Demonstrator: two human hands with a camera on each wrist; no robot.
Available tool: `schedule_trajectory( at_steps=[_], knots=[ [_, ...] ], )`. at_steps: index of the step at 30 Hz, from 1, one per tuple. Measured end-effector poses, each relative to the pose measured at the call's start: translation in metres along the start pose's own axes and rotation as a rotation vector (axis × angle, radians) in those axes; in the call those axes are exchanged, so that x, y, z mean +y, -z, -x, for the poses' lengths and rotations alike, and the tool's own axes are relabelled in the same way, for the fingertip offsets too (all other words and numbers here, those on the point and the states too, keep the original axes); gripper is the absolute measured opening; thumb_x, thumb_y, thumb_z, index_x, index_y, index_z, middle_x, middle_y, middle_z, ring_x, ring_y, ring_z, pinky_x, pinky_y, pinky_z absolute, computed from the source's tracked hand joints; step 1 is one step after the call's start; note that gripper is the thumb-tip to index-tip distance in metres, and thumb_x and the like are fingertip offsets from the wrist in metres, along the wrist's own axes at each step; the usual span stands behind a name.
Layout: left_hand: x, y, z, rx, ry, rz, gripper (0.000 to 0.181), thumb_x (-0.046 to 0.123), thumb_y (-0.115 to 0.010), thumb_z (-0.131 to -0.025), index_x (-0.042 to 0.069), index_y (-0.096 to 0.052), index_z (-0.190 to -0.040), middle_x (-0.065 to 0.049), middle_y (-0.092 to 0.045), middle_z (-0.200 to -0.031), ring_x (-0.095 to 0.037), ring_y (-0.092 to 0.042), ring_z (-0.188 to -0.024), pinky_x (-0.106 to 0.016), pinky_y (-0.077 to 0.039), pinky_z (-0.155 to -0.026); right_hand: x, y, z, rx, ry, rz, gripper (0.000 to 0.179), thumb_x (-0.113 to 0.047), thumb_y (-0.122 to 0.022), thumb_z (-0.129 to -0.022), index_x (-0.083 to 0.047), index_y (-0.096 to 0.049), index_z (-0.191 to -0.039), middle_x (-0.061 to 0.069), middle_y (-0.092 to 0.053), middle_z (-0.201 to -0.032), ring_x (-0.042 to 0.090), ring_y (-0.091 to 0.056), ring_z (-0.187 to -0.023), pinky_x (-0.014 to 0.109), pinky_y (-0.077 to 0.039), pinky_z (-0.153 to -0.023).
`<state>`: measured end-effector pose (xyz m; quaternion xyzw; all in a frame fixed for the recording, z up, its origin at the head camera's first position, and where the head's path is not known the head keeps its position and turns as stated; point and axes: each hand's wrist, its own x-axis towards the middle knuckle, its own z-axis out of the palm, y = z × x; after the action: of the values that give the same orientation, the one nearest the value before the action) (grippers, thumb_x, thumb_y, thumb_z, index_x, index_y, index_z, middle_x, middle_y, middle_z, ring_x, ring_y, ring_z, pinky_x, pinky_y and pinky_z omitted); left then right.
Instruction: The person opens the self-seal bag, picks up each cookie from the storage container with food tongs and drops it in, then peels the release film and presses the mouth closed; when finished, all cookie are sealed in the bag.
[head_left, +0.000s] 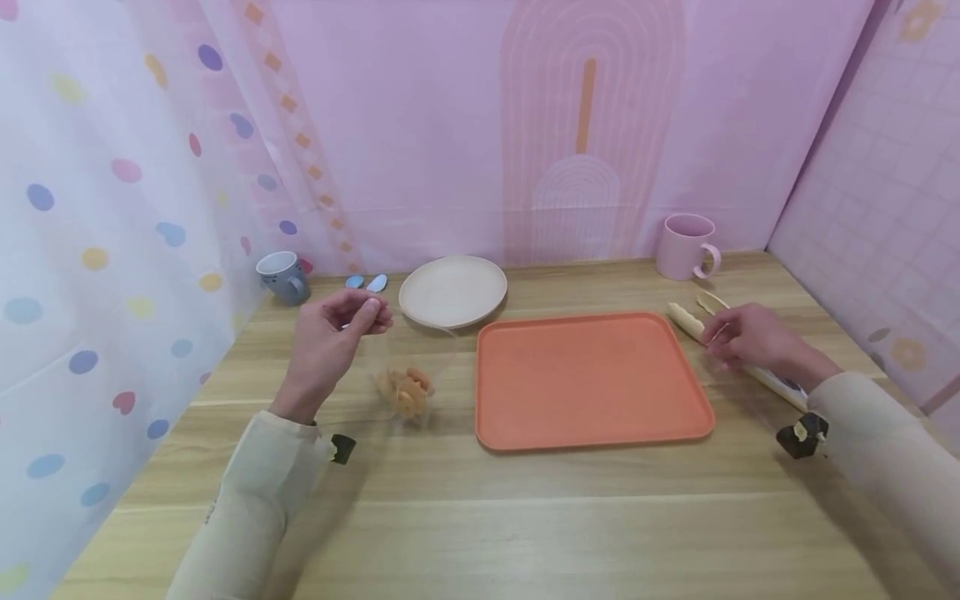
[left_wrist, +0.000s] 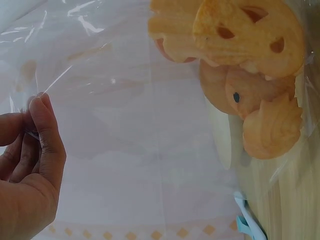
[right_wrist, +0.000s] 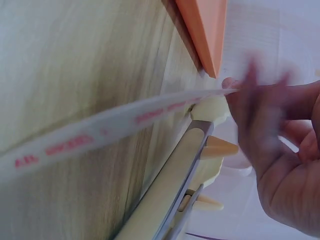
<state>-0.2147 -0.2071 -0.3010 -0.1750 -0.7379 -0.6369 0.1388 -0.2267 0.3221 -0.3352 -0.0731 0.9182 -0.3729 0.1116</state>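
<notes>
My left hand [head_left: 333, 337] pinches the top of a clear plastic bag [left_wrist: 100, 65] between thumb and fingers. The bag hangs over the table's left side. Inside are several golden-brown cookies [head_left: 408, 393], one of them round with cut-out holes, as the left wrist view shows. Over on the right, my right hand [head_left: 753, 337] holds a thin whitish strip [right_wrist: 75, 132] with red print by its end, between thumb and fingers; some fingers are blurred. Below that hand lies a pair of cream-coloured tongs [right_wrist: 170, 175] with metal edges, partly hidden by it in the head view.
An orange tray [head_left: 588, 383] lies between the hands. Behind it are a cream plate [head_left: 453, 292], two small blue and white spoons [head_left: 377, 283] and a grey-blue mug [head_left: 283, 279] at left. A pink mug [head_left: 684, 250] stands at the back right. Curtains surround the wooden table [head_left: 525, 533].
</notes>
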Motion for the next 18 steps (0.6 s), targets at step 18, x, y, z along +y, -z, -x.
schedule_trajectory(
  at_steps=[18],
  knots=[
    [0.001, 0.0008, 0.0011, -0.011, -0.01, -0.006, 0.02, 0.007, -0.063, -0.098, -0.012, -0.065, -0.102, 0.005, -0.074, -0.083, -0.004, -0.072, -0.075, -0.019, -0.061, -0.073, -0.0023, 0.0069, 0.0028, -0.093, -0.022, -0.054, 0.048, -0.032, -0.045, -0.108, 0.005, -0.048, -0.138, 0.012, -0.069, -0.102, 0.014, -0.057, -0.061, 0.029, -0.053, -0.061]
  ],
)
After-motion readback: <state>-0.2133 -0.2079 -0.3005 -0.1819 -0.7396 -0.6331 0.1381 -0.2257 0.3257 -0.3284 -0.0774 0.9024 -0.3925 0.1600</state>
